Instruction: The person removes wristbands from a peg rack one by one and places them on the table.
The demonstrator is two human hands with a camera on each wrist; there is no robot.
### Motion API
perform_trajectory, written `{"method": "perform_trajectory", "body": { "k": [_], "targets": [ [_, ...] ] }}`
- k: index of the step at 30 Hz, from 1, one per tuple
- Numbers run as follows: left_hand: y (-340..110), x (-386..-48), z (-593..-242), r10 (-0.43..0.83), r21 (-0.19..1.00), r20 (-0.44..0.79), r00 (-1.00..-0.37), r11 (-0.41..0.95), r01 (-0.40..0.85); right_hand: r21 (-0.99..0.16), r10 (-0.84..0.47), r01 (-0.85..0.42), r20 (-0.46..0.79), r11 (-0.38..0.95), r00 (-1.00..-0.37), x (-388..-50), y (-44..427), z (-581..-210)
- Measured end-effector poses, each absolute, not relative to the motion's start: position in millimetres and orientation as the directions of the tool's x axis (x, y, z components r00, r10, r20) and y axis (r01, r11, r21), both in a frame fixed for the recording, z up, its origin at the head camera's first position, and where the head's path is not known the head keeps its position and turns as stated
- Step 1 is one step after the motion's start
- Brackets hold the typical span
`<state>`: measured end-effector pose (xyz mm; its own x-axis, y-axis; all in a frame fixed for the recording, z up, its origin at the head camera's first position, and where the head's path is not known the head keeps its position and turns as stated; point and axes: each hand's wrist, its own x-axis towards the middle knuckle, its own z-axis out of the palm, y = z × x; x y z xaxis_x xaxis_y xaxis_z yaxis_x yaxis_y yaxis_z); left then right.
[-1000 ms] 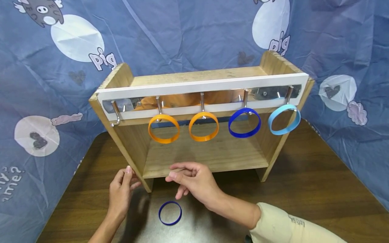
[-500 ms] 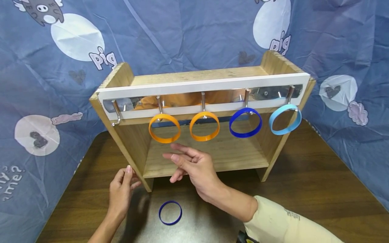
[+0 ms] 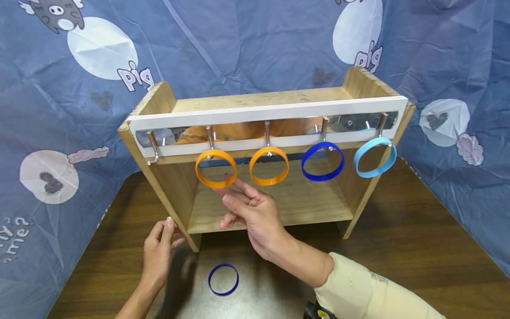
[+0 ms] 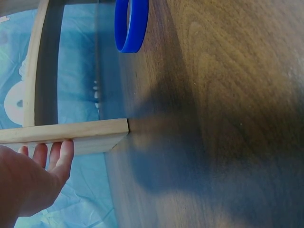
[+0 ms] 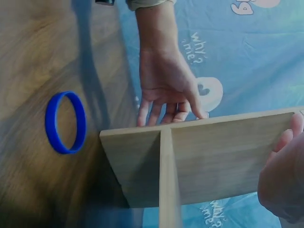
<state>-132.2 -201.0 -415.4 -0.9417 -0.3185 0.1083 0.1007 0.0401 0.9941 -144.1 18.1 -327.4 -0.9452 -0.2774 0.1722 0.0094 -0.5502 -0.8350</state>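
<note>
My left hand [image 3: 159, 250] touches the outer left side of a small wooden shelf [image 3: 275, 199], thumb at its front edge. In the left wrist view, the fingertips of the left hand [image 4: 40, 175] lie against that side panel. My right hand [image 3: 259, 217] is raised in front of the shelf, fingers loosely spread. One fingertip shows through the left orange wristband [image 3: 216, 185]; whether it touches the band I cannot tell. That band hangs from a hook, as do another orange wristband [image 3: 268, 181], a dark blue wristband [image 3: 322, 178] and a light blue wristband [image 3: 374, 173].
A bare hook [image 3: 153, 148] is at the left end of the white hook rail [image 3: 267, 110]. Another blue wristband [image 3: 223, 293] lies on the brown wooden table [image 3: 406, 248] before the shelf. A blue printed cloth [image 3: 247, 48] hangs behind.
My right hand has risen from low in front of the shelf to the left orange wristband. The left hand stays at the shelf's side. All the wristbands keep their places.
</note>
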Motion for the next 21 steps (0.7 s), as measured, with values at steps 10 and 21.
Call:
{"method": "perform_trajectory", "body": {
  "k": [10, 21],
  "targets": [
    [-200.2, -132.5, -416.3, -0.325, 0.996, 0.092, -0.941, 0.042, 0.083, -0.773, -0.255, 0.042, 0.157, -0.633, -0.954, -147.8, 8.7, -322.1],
    [-201.0, -132.1, -416.0, -0.323, 0.994, 0.108, -0.940, 0.067, 0.091, -0.739, -0.227, 0.009, 0.195, -0.674, -0.954, -142.5, 5.0, -319.1]
  ]
}}
